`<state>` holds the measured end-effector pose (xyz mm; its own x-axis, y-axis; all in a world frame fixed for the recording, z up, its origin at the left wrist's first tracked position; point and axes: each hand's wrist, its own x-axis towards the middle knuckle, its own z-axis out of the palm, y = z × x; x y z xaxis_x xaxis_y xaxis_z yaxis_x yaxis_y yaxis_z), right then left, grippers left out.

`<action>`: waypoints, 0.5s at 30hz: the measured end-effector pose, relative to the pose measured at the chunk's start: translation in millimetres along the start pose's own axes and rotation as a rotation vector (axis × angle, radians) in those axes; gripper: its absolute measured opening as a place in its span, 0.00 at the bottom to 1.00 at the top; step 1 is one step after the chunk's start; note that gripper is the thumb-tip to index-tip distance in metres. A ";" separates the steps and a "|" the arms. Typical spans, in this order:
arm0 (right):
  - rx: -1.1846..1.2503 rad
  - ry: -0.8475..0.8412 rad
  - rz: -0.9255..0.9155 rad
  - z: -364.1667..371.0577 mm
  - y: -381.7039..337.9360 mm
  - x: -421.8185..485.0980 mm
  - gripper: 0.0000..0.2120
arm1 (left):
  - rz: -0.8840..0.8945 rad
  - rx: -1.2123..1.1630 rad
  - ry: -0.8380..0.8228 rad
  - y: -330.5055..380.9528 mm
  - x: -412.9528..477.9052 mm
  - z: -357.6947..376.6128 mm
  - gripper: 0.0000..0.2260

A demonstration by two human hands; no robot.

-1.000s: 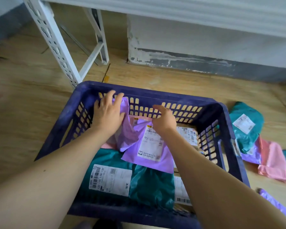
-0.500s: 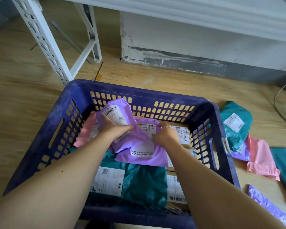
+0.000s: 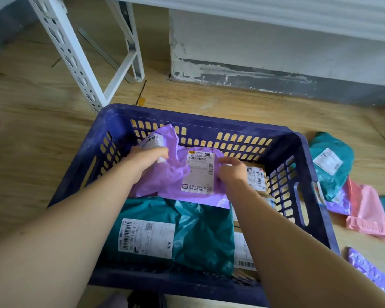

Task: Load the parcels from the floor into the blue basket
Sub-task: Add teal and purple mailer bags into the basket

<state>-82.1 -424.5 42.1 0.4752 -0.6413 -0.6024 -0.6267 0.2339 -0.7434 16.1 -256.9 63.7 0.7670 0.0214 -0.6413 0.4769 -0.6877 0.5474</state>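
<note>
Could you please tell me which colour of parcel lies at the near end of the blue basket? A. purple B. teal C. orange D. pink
B: the teal parcel lies at the near end of the blue basket; the left hand grips a crumpled purple parcel and the right hand a flat purple parcel farther in.

The basket [image 3: 209,121] sits on the floor [image 3: 31,152]. Inside, the near parcel [image 3: 200,236] lies at 6 o'clock. The middle parcel [image 3: 198,174] overlaps its far edge, with the right hand [image 3: 231,172] at its 3 o'clock side. The rear parcel [image 3: 165,134] rises at 11 o'clock in the left hand [image 3: 147,158]. Loose parcels [image 3: 329,165] (overlapping) lie outside at 3 o'clock; a rack [image 3: 71,54] stands behind at 11 o'clock.
</note>
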 end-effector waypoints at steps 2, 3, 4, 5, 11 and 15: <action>0.126 -0.017 0.071 3.0 1.5 2.1 0.17 | 0.005 0.045 -0.005 2.9 -0.2 -7.4 0.46; 0.185 -0.019 0.104 4.5 2.0 2.1 0.18 | 0.005 0.090 0.011 2.6 0.7 -10.7 0.47; 0.222 -0.017 0.125 4.8 1.4 0.9 0.18 | 0.009 0.144 0.032 1.8 0.0 -13.8 0.46; 0.226 -0.028 0.125 5.0 1.8 0.8 0.19 | 0.002 0.191 0.043 -0.9 -0.2 -15.4 0.45; -0.395 -0.146 -0.143 8.4 6.5 0.5 0.17 | 0.202 0.594 0.176 -29.6 -3.0 -3.1 0.45; -1.041 -0.104 -0.385 15.2 19.0 -8.6 0.29 | 0.303 0.683 0.132 -44.7 5.6 3.7 0.44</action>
<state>-88.7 -403.5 28.8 0.7680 -0.4635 -0.4419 -0.6154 -0.7252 -0.3089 -2.5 -228.7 33.7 0.8878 -0.1830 -0.4222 -0.1018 -0.9729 0.2075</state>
